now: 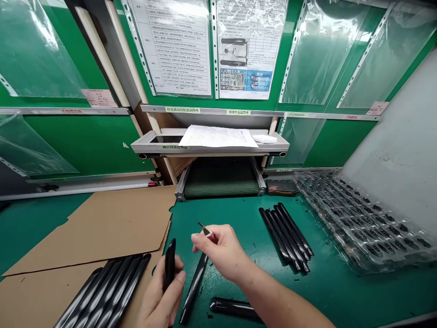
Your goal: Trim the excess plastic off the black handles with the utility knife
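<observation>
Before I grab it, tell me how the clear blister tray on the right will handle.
The clear blister tray looks thin and see-through, so it is probably light and likely to flex if lifted by one edge. Its glossy film may be slippery. It seems to be several trays stacked, so pushing one could slide the others on the green table.

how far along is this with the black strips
Looks done: a bundle of black strips lies on the green mat near the clear plastic tray, though that is a guess. In hand: the left hand holds one black strip upright; the right hand pinches a small pointed tool. Left: a row of strips on the cardboard, plus two loose ones by the hands.
</observation>
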Tool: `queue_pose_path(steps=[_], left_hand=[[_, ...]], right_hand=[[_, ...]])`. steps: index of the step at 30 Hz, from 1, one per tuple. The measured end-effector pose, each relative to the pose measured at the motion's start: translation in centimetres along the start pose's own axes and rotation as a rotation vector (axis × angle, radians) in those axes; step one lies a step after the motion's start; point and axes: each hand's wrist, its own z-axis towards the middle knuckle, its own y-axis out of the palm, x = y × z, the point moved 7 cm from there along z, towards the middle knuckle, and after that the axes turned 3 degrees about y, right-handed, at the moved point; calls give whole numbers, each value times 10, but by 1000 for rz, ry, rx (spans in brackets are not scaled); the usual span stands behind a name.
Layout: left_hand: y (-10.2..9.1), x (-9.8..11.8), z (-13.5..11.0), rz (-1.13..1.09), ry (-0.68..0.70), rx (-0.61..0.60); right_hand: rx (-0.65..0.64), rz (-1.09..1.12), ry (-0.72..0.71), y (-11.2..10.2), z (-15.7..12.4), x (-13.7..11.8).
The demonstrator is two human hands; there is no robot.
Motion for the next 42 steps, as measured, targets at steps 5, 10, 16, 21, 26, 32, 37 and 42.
queue_pose_path(steps=[5,10,16,21,26,32,37,42], left_hand=[[7,6,-2,-246,-81,-9],[20,1,-1,-374,-288,-188],[23,1,12,-463,-362,-297],[11,8,24,-441,-251,-186],[12,17,27,-371,-162,-153],[16,15,25,-287,-160,-104],[17,11,24,-266,-170,-108],[21,11,24,-264,-163,-141]], right_hand=[[42,-174,-169,0,-16,-12],[159,-341,-274,-6,-8,-20],[228,-452,-370,-12,6,-21],[454,-686,-494,-13,-8,-16],[610,-722,-588,-8,-13,-14],[736,-817,-684,-12,-20,-27],[762,-902,-749,-11,-25,-33],[714,-915,-780,-14,-25,-40]])
